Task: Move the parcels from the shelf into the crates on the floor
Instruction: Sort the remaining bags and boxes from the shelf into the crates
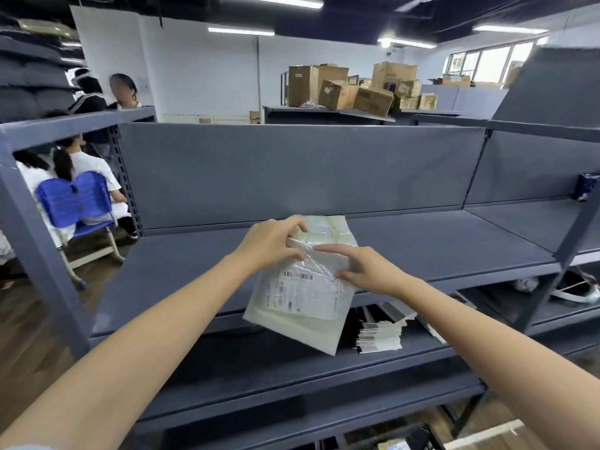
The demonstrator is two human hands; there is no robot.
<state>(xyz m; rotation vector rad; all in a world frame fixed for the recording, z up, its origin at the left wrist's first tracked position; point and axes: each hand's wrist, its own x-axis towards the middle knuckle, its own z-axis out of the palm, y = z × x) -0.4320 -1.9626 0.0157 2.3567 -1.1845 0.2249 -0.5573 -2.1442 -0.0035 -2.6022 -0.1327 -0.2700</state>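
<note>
At the left of the frame, a blue chair point(76, 203) stands beyond the grey shelf point(422, 241). In the centre, a person's left hand point(269, 243) pinches the top edge of a pale plastic parcel point(305, 293) with curled fingers. Just right of it, the right hand point(367, 269) grips the parcel's right edge between thumb and fingers. The parcel hangs tilted over the shelf's front lip. It looks light, limp and slick, so holding it by two edges probably suits it best. Its white label carries a barcode, but the print is too small to read. Barcoded tags point(380, 334) lie on the board below, to the right.
</note>
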